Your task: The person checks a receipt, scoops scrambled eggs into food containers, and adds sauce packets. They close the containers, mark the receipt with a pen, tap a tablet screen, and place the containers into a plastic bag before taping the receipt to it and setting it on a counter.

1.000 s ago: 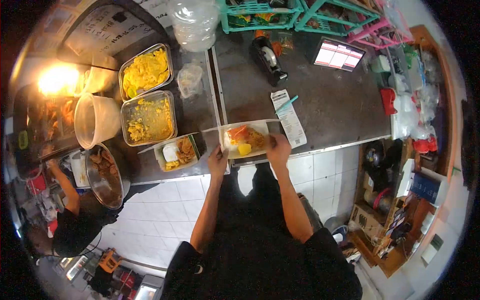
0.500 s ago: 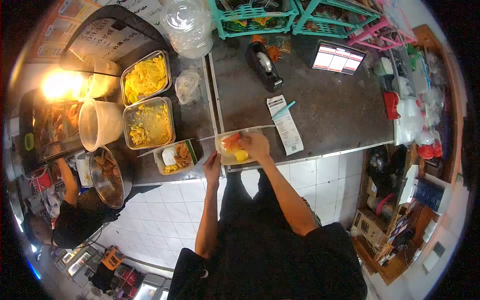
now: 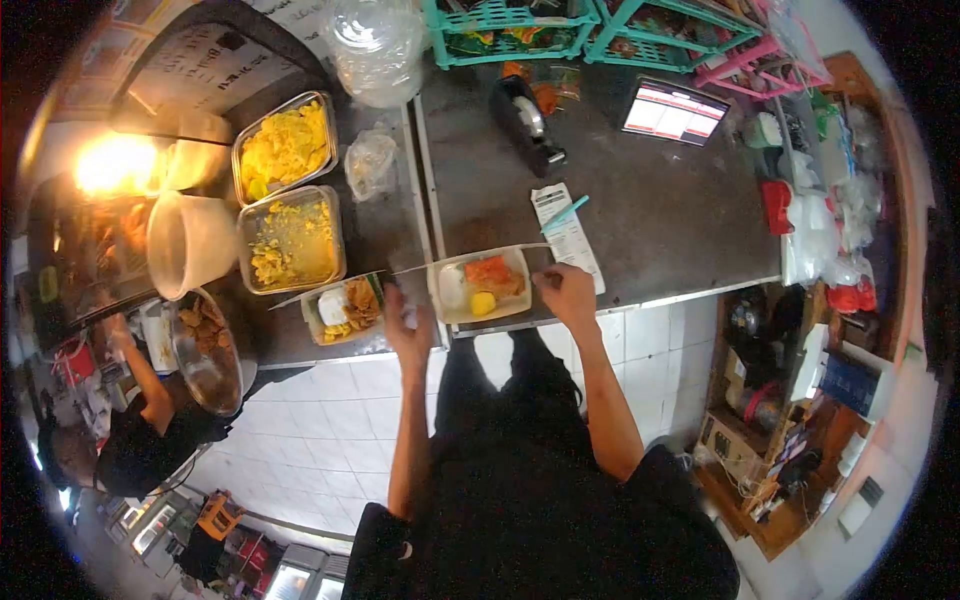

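Note:
A paper food box (image 3: 438,290) stands open at the counter's front edge, with an orange-red food (image 3: 492,272) and a yellow piece (image 3: 482,303) inside. My left hand (image 3: 408,328) is between this box and a second one, blurred, its fingers apart and nothing seen in it. Just off the first box's right side is my right hand (image 3: 569,297), its fingers loosely bent and nothing visible in them. The second food box (image 3: 318,325), left of my left hand, holds white rice, yellow bits and brown fried pieces.
A printed receipt (image 3: 568,235) with a teal strip lies behind my right hand. Behind are a tape dispenser (image 3: 527,125), a tablet (image 3: 675,110) and teal baskets (image 3: 515,45). Yellow food fills containers (image 3: 290,240) at left. Another person (image 3: 150,430) works beside a metal bowl (image 3: 215,355).
My right hand has drawn out of the first box to its right side, uncovering the food. My left hand has let go of the box's left edge and moved slightly left, opening.

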### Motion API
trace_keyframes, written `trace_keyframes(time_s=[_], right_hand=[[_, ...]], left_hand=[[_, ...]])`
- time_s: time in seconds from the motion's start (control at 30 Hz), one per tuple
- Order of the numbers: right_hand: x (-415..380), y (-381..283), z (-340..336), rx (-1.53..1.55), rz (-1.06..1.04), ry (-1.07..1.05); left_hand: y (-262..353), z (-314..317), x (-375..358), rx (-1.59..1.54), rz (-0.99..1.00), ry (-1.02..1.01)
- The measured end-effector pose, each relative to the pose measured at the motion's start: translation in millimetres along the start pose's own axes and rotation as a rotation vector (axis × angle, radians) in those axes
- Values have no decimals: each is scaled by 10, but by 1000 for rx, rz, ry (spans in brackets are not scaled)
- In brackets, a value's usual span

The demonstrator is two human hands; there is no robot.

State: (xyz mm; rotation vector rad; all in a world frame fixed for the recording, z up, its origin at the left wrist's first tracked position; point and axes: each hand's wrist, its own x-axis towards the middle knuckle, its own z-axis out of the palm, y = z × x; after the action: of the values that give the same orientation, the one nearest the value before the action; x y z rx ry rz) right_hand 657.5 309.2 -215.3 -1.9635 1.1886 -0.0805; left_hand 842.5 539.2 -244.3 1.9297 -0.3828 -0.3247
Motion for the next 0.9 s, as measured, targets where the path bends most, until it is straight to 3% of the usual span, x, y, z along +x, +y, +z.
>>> trace_keyframes(time_s=[0.07,0.1,0.13,0.17,0.2,0.23,0.27,0.3,0.4,0.47,0.53,0.6,0.67,0.7,0.8,0.9], right_hand=[[-157,-38,-376,26,162,112],[-149,73,-410,-56,12,212],[-166,51,-456,-65,26,210],[-82,-66,-487,-17,-110,284],[13,-155,-461,37,-246,357],[108,-203,-376,40,-237,360],[202,-245,-287,22,-400,375],[223,-248,-233,1,-558,390],[79,-40,-79,21,-484,268],[-90,314,284,24,-500,327],[-229,387,560,227,-321,386],[-265,428,641,258,-280,351],[-297,241,508,309,-186,319],[-292,232,422,296,-177,277],[-295,180,407,351,-174,252],[-275,290,626,305,-149,272]], left_hand=[[445,-68,193,268,175,-8],[456,-34,296,252,169,-12],[436,-42,370,373,303,-27],[446,-31,449,493,447,-36],[468,-43,495,492,449,-41],[515,-61,532,465,365,-103],[552,-57,556,437,282,-169],[580,-34,563,436,396,-125],[405,-95,351,445,285,-171],[-53,-34,173,433,329,-204],[-225,103,-43,52,108,-77],[-284,212,-83,-32,87,-36],[-268,188,-59,-257,-81,12],[-184,145,-57,-321,-93,-53],[-125,187,-41,-98,-66,-78],[-306,268,-81,-159,-68,-90]])
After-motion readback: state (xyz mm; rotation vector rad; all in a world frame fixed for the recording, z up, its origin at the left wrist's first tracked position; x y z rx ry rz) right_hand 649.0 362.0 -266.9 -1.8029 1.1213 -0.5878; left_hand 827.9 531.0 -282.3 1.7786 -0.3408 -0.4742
